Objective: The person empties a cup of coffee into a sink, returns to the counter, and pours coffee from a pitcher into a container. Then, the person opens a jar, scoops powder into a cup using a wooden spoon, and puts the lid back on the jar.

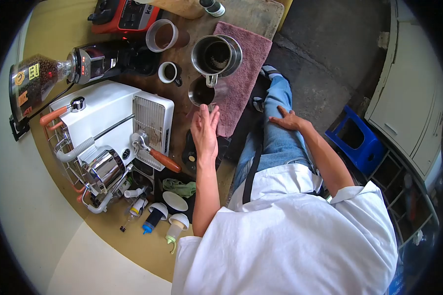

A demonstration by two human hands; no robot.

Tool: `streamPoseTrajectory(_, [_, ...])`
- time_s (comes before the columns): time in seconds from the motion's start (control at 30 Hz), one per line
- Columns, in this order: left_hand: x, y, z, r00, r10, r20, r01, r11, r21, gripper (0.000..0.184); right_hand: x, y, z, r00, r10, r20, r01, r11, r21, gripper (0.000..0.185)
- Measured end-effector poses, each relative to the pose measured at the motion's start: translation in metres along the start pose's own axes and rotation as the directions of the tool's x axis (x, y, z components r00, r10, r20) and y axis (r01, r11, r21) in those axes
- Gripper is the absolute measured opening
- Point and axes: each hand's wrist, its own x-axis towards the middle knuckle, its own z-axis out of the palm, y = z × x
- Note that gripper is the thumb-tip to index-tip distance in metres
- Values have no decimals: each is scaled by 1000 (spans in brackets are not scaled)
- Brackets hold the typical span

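My left hand [205, 132] is raised with its fingers stretched out, just below a metal cup [202, 92] on the wooden table; whether the fingertips touch the cup is unclear. Beyond the cup, a steel pitcher [212, 71] with dark liquid stands partly on a pink towel [247, 64]. A small white cup [168, 73] of dark liquid is to the left of the pitcher. My right hand [286, 119] rests with spread fingers on my jeans at the thigh, holding nothing.
At left stand a white espresso machine [103, 108], a wood-handled portafilter [165, 161] and a grinder with beans [39, 81]. A plastic cup [161, 35] and a red device [128, 14] are at the back. Squeeze bottles [177, 226] lie near my left arm. A blue stool [357, 140] stands at right.
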Motion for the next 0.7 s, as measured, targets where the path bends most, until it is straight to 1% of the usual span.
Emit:
streamPoseTrajectory(0.1, [0, 1, -8, 999, 38, 10, -38, 999, -3, 39, 11, 10, 4, 1000, -26, -5, 26, 1000, 1, 109])
streamPoseTrajectory(0.13, [-4, 4, -7, 999, 29, -15, -29, 1000, -8, 39, 10, 10, 4, 999, -32, -3, 32, 999, 7, 109])
streamPoseTrajectory(0.2, [-11, 8, -11, 1000, 18, -11, -18, 1000, -24, 38, 5, 9, 3, 999, -43, 2, 43, 999, 17, 110])
streamPoseTrajectory(0.27, [-20, 12, -15, 999, 28, -20, -28, 1000, -12, 39, 7, 8, 2, 1000, -11, 11, 11, 1000, 14, 110])
streamPoseTrajectory(0.3, [-25, 13, -18, 999, 31, -16, -31, 999, -11, 38, 4, 4, 1, 1000, 4, 18, -5, 1000, 11, 110])
streamPoseTrajectory(0.4, [-38, 23, -26, 999, 43, 5, -43, 999, -11, 33, -6, -4, -5, 999, -35, 28, 35, 999, 14, 110])
streamPoseTrajectory(0.5, [-49, 34, -29, 998, 65, 3, -65, 997, -35, 32, -12, -11, -9, 999, -7, 42, 9, 999, -45, 104])
streamPoseTrajectory(0.53, [-52, 35, -36, 997, 76, 31, -76, 997, -8, 34, -15, -14, -11, 999, -10, 51, 12, 999, -51, 103])
streamPoseTrajectory(0.6, [-58, 44, -36, 996, 86, 5, -86, 996, -19, 33, -21, -18, -14, 997, -14, 70, 18, 998, -61, 101])
streamPoseTrajectory(0.7, [-65, 61, -30, 994, 106, 0, -106, 994, 0, 32, -13, -17, -10, 996, 77, 53, -75, 997, -37, 96])
